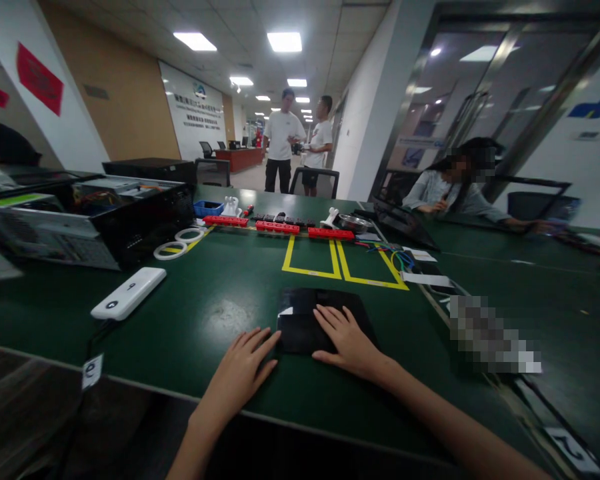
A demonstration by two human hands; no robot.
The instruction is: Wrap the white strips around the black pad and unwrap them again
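Note:
A flat, dark, glossy panel (297,330) lies on the green tabletop in front of me; its exact kind is not clear. My right hand (347,339) rests on its right part, palm down with fingers spread. To its left, my left hand (243,365) is stretched out over the table, fingers apart, fingertips close to the panel's left edge. Whether they touch it I cannot tell. Neither hand is wrapped around anything. Beyond the panel, yellow tape outlines (313,273) mark rectangles on the tabletop.
A white power bank (129,293) with a cable sits at the left, near white rings (170,250) and an opened computer case (153,217). Red strips (277,227) line the back. Colored wires (400,260) lie right. A person (455,180) sits across; two others stand behind.

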